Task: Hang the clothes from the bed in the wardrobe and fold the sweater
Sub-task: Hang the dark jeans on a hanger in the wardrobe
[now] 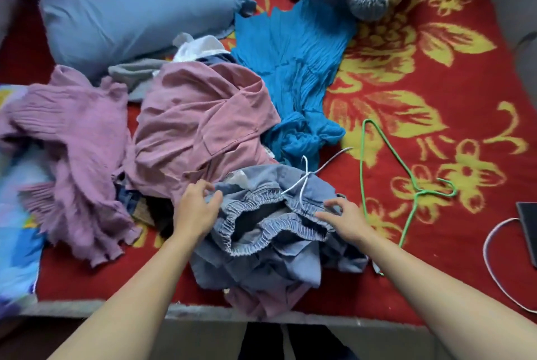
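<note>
At lower centre of the frame both hands work the elastic waistband of a grey-blue denim garment [270, 243] on the red flowered bedspread [436, 115]: the left hand [197, 208] pinches the band's left edge, and the right hand [345, 221] rests on its right side with fingers spread and loosely curled, not clearly gripping. A white hanger [305, 176] pokes up from the waistband, a green hanger [406, 185] lies just right of it, and the mauve ribbed sweater [78, 138] sits crumpled at left beside a pink shirt [203, 124] and a bright blue garment [293, 74].
</note>
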`<act>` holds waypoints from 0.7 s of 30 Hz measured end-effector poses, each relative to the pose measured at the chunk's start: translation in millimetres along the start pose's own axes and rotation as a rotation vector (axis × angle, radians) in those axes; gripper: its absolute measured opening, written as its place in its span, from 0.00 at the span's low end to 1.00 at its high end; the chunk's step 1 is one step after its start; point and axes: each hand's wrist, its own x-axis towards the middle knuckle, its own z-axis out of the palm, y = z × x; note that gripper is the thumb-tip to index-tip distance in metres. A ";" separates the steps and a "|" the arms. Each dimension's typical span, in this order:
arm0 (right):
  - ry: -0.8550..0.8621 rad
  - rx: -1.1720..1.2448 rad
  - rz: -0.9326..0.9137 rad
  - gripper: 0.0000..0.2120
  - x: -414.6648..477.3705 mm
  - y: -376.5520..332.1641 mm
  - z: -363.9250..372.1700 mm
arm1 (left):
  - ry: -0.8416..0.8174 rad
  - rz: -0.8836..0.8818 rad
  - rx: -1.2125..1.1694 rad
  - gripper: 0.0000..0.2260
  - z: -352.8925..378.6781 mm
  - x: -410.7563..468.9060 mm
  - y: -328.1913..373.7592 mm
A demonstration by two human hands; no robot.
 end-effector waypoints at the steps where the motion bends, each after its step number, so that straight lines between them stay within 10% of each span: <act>1: -0.011 -0.026 -0.015 0.29 -0.4 0.0 2.4 | -0.106 0.073 -0.008 0.17 9.5 -2.0 9.1; 4: -0.037 -0.286 -0.070 0.49 -6.9 -4.2 12.3 | -0.405 0.217 0.373 0.37 39.2 -14.1 24.1; 10: 0.105 -0.645 -0.137 0.30 -9.9 1.0 -1.1 | -0.179 0.176 0.549 0.18 31.8 -23.9 -10.5; 14: 0.268 -0.469 -0.066 0.25 -13.3 -22.4 -43.5 | -0.074 -0.040 0.133 0.19 -32.3 -13.0 -17.0; 21: 0.290 0.416 -0.001 0.19 -65.9 -137.8 -89.9 | -0.149 0.140 -0.110 0.14 -149.1 -10.4 36.9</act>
